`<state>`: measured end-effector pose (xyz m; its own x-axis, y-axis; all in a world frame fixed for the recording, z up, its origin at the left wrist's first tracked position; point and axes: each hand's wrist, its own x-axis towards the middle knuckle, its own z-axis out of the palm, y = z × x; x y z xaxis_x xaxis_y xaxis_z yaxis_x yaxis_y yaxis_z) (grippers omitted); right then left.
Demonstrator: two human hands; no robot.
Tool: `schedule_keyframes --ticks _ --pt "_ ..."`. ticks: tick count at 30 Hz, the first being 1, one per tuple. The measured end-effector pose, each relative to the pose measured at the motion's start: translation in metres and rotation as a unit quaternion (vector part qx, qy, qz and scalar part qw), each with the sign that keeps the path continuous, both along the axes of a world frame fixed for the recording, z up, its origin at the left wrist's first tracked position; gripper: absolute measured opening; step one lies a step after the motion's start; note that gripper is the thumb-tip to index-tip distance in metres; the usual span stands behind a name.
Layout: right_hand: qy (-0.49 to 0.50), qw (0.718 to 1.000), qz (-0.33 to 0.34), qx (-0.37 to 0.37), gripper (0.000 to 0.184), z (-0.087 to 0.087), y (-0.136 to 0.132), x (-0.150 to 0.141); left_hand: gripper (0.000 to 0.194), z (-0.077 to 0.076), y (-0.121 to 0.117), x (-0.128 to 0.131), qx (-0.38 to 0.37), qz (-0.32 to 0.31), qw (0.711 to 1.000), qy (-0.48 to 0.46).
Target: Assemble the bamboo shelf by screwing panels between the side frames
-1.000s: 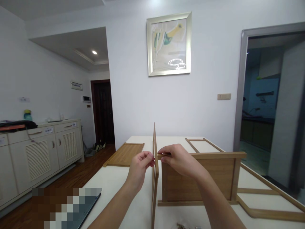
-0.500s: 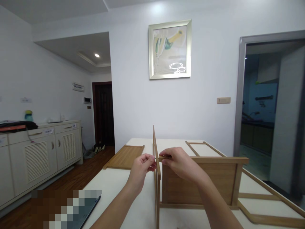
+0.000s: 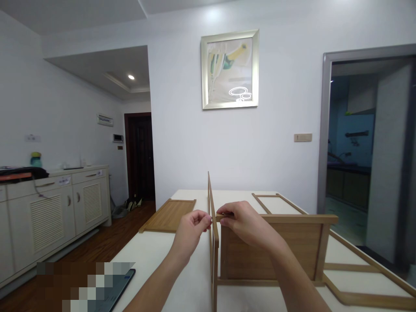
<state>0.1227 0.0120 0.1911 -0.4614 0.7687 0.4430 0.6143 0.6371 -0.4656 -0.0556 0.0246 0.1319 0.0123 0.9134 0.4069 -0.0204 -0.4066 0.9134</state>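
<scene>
Two pieces upright, two flat

Your right hand (image 3: 245, 221) grips the upright panel's (image 3: 273, 251) top rail beside the upright frame (image 3: 216, 236); whether they're joined is unclear. Your left hand (image 3: 191, 232) pinches narrowly there, contents hidden. Another panel (image 3: 172, 215) and frame (image 3: 370, 299) lie separate on the surface (image 3: 146, 247).

The white counter (image 3: 146, 251) bears a flat wooden panel (image 3: 170, 214) on the left, a thin upright frame (image 3: 216, 236) mid-counter, a broad panel on edge (image 3: 247, 264) beside it, an open frame (image 3: 354, 268) lying flat rightward, and a dark-screened device (image 3: 119, 286) near the left edge.
</scene>
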Motion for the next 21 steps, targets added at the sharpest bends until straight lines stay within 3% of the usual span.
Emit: schedule_keyframes --ticks 15,21 --pt "0.002 1.000 0.003 -0.006 0.019 0.0007 0.0003 0.0004 0.017 0.0026 -0.0024 0.0028 0.025 0.036 0.999 -0.023" --pt "0.003 1.000 -0.001 -0.005 0.017 0.0031 -0.0015 0.0008 0.034 0.0037 -0.0029 -0.0038 -0.001 -0.003 1.000 -0.030"
